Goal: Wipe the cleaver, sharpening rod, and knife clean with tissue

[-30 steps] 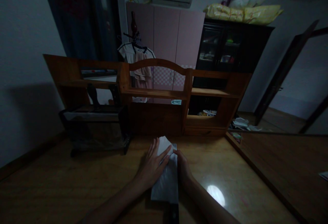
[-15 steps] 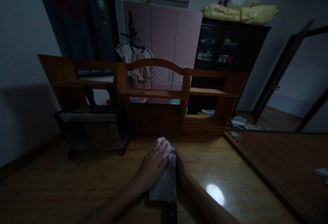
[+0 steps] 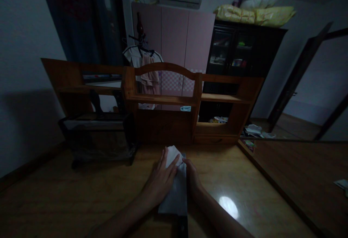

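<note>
A cleaver (image 3: 174, 198) lies flat on the wooden tabletop, its broad grey blade pointing away from me and its black handle (image 3: 182, 226) toward me. On the far end of the blade is a white folded cloth or tissue (image 3: 172, 155); which one I cannot tell. My left hand (image 3: 160, 178) holds this white piece against the blade, some fingers along its left side and others over its near right part. Along the blade's right edge, my right hand (image 3: 193, 176) grips the far corner with its fingertips, close to the white piece. Its lower fingers are partly hidden.
A black knife rack (image 3: 98, 136) with dark-handled tools stands at the left. Behind the hands runs a wooden shelf unit (image 3: 163, 102) with a small drawer (image 3: 216, 140). A raised wooden edge (image 3: 274, 183) borders the tabletop at the right. The room is dim.
The fingers of my left hand have shifted left and parted, so more of the white piece shows between them. My right hand and the cleaver have stayed nearly still.
</note>
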`<state>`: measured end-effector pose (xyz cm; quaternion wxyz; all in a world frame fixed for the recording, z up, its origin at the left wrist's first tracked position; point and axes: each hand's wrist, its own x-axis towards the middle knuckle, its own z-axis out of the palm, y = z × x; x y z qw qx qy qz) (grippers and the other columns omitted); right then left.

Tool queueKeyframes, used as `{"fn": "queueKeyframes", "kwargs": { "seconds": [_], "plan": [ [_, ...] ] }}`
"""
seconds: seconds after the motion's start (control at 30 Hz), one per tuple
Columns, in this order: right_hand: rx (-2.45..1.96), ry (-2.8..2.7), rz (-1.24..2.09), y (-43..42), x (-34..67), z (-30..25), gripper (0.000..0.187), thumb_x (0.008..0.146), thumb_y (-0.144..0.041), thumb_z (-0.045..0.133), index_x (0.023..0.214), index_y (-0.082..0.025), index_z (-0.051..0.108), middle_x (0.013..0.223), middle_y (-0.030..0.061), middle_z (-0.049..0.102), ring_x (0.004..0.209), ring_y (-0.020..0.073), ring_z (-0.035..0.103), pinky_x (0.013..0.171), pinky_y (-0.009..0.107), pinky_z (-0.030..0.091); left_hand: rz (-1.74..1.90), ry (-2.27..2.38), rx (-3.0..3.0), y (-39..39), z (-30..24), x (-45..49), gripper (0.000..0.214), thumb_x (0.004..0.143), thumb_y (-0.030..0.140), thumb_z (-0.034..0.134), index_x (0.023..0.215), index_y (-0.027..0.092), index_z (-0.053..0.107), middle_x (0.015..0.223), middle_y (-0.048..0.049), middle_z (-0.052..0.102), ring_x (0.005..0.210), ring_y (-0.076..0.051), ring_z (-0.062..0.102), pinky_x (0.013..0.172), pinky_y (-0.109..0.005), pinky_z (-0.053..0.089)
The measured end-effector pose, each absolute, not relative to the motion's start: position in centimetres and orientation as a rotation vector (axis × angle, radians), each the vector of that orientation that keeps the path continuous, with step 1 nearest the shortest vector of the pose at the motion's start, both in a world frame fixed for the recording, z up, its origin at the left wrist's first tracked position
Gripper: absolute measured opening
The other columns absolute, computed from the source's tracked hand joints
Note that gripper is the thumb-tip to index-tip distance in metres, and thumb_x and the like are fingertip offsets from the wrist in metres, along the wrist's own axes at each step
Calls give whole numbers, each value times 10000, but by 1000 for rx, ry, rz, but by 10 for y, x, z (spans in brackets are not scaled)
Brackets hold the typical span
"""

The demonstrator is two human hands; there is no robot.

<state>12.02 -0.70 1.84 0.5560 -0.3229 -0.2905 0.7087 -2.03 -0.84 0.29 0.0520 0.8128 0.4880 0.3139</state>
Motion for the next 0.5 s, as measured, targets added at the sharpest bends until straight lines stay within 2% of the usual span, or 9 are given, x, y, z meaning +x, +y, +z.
{"fn": "queueKeyframes", "kwargs": {
  "seconds": [0.13, 0.3, 0.5],
  "plan": [
    [-774, -685, 1670, -7, 118, 19, 421, 638, -501, 701, 910, -180, 719, 777, 37, 714, 881, 283, 637, 819, 382, 467, 914, 1443, 2491, -8, 1, -24, 472, 1005, 359, 263, 1474, 359, 210, 1571, 31, -53, 1431, -271, 2, 1143, -488, 188],
    [-709, -708, 1635, -4, 118, 16, 352, 639, -455, 722, 877, -196, 711, 822, 37, 716, 944, 279, 628, 854, 373, 460, 877, 1401, 2550, -1, -8, -27, 493, 1012, 332, 228, 1496, 304, 140, 1571, 11, 43, 1435, -211, 49, 1171, -450, 134],
    [-675, -674, 1651, -1, 118, 12, 335, 648, -409, 726, 908, -198, 713, 899, 49, 721, 1026, 290, 602, 885, 384, 450, 867, 1365, 2603, 4, -9, -28, 506, 1013, 319, 227, 1502, 252, 118, 1568, -2, 61, 1433, -190, 50, 1181, -426, 140]
  ]
}}
